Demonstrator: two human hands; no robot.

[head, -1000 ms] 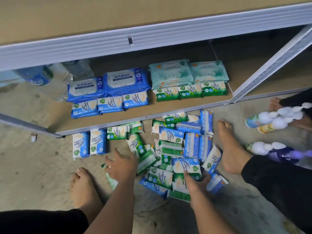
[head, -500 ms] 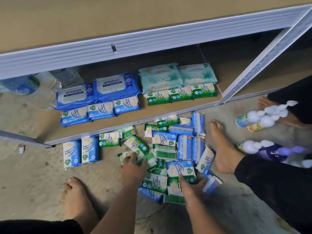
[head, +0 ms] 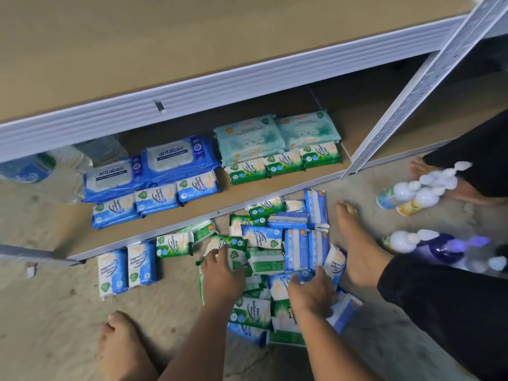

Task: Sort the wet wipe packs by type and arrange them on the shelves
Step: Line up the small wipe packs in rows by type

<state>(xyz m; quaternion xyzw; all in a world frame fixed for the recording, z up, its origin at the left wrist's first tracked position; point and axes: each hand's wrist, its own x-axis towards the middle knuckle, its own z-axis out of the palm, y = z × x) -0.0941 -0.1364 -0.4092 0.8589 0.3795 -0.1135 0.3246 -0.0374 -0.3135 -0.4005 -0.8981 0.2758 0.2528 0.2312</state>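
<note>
Head view. Item: pile (head: 275,243) of small blue and green wipe packs, loose on the floor (head: 55,312) just in front of the shelf (head: 242,195), at 5 o'clock of frame centre. Left hand (head: 222,276): palm down on the pile's 8 o'clock edge, fingers apart and fairly straight. A second ago it lay on the floor at the pile's 9 o'clock; it has since come across onto the packs. Right hand (head: 310,292): on the pile's 5 o'clock part, fingers bent down into the packs. Whether they clasp one cannot be told. It has moved up from the pile's near edge toward its middle. Shelf stock, laid out as before: two Antabax packs (head: 170,158) at the 9 o'clock end with a blue row (head: 156,198) of three small packs in front. Two teal packs (head: 250,138) lie at the 3 o'clock end with a green row (head: 283,162) of three in front. Floor, apart from the pile: blue pair (head: 126,266) side by side at its 9 o'clock, and a lone green pack (head: 173,243) between pair and pile, both unmoved. Pump bottles (head: 412,193) stand at the pile's 3 o'clock, beyond a bare foot (head: 357,243) that touches the pile's edge.
</note>
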